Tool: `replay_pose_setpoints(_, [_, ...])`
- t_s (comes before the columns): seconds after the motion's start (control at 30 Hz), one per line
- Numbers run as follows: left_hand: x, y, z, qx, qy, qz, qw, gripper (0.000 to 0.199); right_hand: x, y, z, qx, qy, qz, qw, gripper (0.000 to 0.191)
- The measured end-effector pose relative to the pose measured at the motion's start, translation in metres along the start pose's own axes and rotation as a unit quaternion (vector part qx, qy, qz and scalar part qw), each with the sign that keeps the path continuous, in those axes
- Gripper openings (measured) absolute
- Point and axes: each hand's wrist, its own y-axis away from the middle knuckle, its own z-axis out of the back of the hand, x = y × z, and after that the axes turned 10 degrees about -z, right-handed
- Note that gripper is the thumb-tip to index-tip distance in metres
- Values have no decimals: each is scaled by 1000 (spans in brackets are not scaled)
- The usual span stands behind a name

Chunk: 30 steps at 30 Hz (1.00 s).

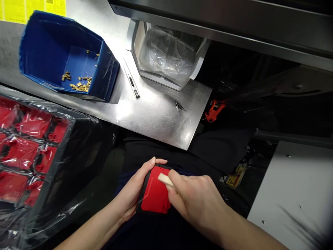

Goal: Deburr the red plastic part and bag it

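My left hand [134, 187] is wrapped around the side of a red and black plastic housing [155, 196], held low over my lap. Pinched in my right hand [197, 196] is a pale, blunt-ended strip [164, 179], whose material I cannot make out. The strip's end lies over the upper part of the red face; whether it touches there is hard to tell. My right fingers hide the right side of the housing.
On the metal bench [153, 114] are a blue bin [109, 74] with small brass pieces, a utility knife [131, 79], small metal bits [179, 107] and a bin of clear bags [166, 55]. A plastic-lined crate [78, 149] of red parts stands left; an orange tool [214, 111] hangs right.
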Motion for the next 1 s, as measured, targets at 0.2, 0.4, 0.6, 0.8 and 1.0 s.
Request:
replay_pose_setpoints(0.2, [1, 2, -1, 21, -1, -16, 1000, 53, 0, 4, -4, -12, -15, 28, 999, 8])
replay_pose_setpoints(0.4, [4, 2, 0, 6, 23, 5, 1000, 53, -1, 7, -3, 4, -23, 9, 1000, 8])
replay_pose_setpoints(0.6, [5, 3, -4, -5, -15, -26, 1000, 52, 0, 5, -4, -5, -7, 20, 1000, 8])
replay_pose_setpoints(0.8, [8, 4, -1, -1, 7, -14, 1000, 52, 0, 8, -5, -5, -22, 33, 999, 8])
replay_pose_setpoints(1.0, [9, 5, -2, 1, -25, -49, 998, 48, -2, 8, -2, 0, -11, -4, 1000, 9])
